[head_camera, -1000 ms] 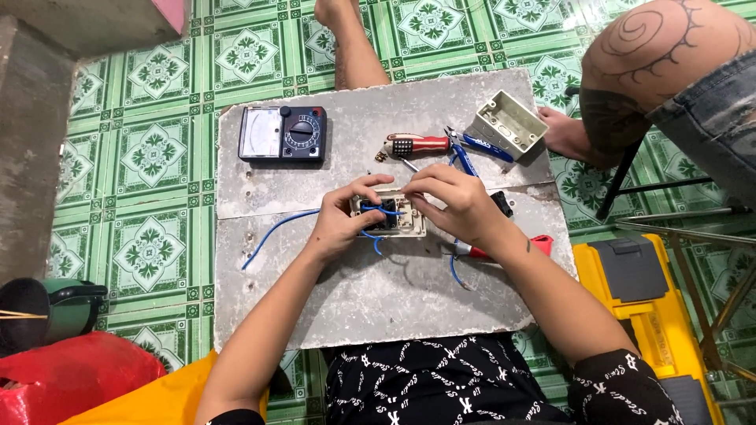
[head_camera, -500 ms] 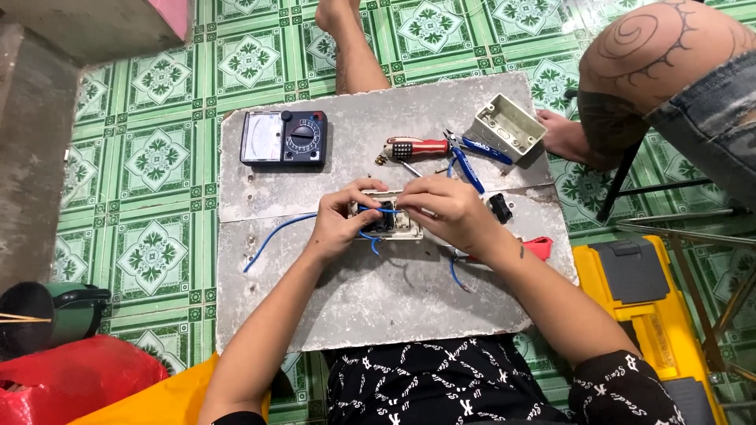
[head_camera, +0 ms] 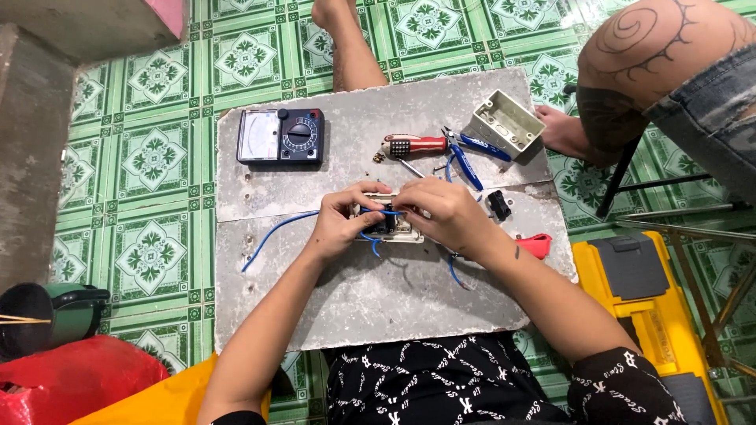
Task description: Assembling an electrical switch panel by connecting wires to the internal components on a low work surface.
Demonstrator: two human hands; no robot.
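Observation:
A white switch plate with a dark module lies in the middle of the grey board. My left hand grips its left end and pinches a blue wire that trails off to the left. My right hand covers the plate's right side, with its fingertips on the dark module and the wire ends. Another short blue wire curls out below my right wrist.
On the board's far side lie a black analog multimeter, a red-handled screwdriver, blue-handled pliers, a white wall box and a small black part. A red tool lies right. Another person's leg is top right; a yellow case lies right.
Both hands have stayed on the switch plate, with small finger shifts around the blue wire. The view has shifted slightly; nothing else on the board has moved.

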